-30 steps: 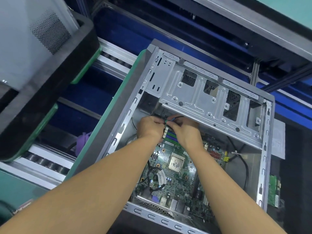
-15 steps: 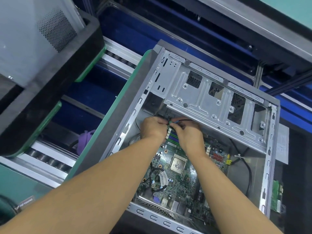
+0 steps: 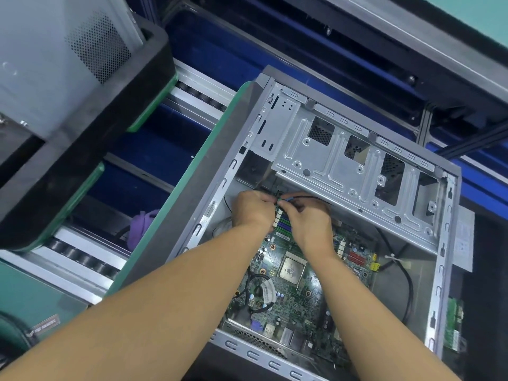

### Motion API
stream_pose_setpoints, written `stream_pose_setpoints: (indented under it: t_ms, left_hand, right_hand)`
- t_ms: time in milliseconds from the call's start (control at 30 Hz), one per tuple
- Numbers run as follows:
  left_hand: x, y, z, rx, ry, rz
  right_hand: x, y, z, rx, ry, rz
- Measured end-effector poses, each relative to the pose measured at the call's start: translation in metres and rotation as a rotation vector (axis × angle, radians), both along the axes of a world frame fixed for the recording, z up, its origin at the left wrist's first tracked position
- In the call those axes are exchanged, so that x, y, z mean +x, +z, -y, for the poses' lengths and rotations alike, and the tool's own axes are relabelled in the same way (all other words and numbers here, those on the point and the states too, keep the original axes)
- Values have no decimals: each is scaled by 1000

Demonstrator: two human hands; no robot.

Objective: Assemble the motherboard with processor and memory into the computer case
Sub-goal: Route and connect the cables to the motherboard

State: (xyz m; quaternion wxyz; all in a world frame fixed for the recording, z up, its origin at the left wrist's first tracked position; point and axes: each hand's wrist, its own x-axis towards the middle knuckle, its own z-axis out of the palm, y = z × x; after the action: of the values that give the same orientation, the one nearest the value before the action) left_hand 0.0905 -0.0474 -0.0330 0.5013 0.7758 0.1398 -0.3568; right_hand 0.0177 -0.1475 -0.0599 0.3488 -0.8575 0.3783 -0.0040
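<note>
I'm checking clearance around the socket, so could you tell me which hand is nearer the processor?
Right. The right hand sits just above the processor, its wrist beside it; the left hand is farther off, up and left.

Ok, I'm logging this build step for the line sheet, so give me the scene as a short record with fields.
case: open computer case, side panel off
motherboard: motherboard lies inside the case
processor: processor seated, no cooler over it
memory slots: memory slots partly hidden by the hands
left hand: left hand pinching a thin black cable at the board's far edge
right hand: right hand pinching the same cable end
</note>
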Motion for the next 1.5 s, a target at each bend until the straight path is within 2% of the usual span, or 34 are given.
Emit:
stream_pose_setpoints:
  t_ms: [233, 367, 500, 600, 667, 833, 1067, 1133, 1333, 1500]
  left_hand:
    - [0, 3, 0, -11, 18, -30]
    - [0, 4, -1, -13, 23, -34]
    - [0, 5, 0, -19, 37, -45]
    - [0, 7, 0, -26, 31, -56]
    - [0, 8, 0, -29, 12, -59]
    - [1, 10, -1, -18, -17, -41]
    - [0, 10, -1, -12, -11, -14]
    - [-1, 9, 0, -14, -14, -9]
    - [-1, 8, 0, -21, 10, 18]
    - [0, 5, 0, 3, 31, -11]
  right_hand:
    - [1, 9, 3, -99, 127, -191]
    - [-1, 10, 1, -129, 177, -112]
    - [0, 8, -4, -148, 141, 1]
    - [0, 10, -6, -132, 132, 13]
    - [1, 12, -4, -126, 139, -33]
    - [10, 22, 2, -117, 279, -323]
    - [10, 24, -2, -121, 234, -246]
    - [10, 25, -3, -133, 232, -304]
    - [11, 31, 7, -9, 266, -229]
    - [21, 28, 11, -13, 301, -391]
